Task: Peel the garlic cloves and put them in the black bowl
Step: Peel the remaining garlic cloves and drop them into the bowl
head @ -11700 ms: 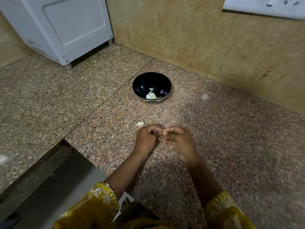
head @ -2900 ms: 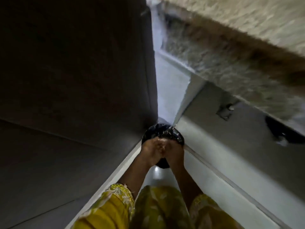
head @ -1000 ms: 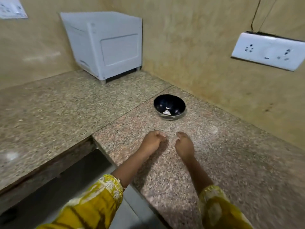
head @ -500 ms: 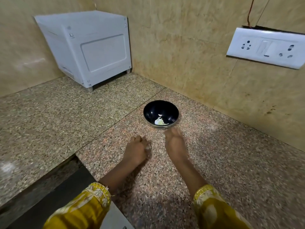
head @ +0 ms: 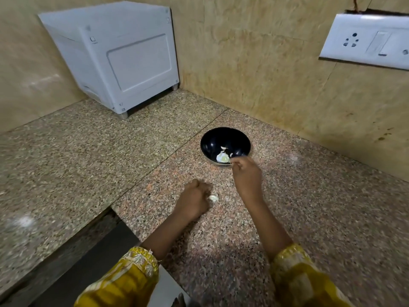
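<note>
Hovering at rim of black bowl: right grip, curled, blurred, can't tell if pinching anything. Pale garlic pieces inside. Left grip fisted on table, garlic clove just beside.

a glossy black bowl stands upright on the granite counter, with pale peeled garlic pieces inside. one small whitish garlic clove lies nearer, apart from the bowl.
</note>
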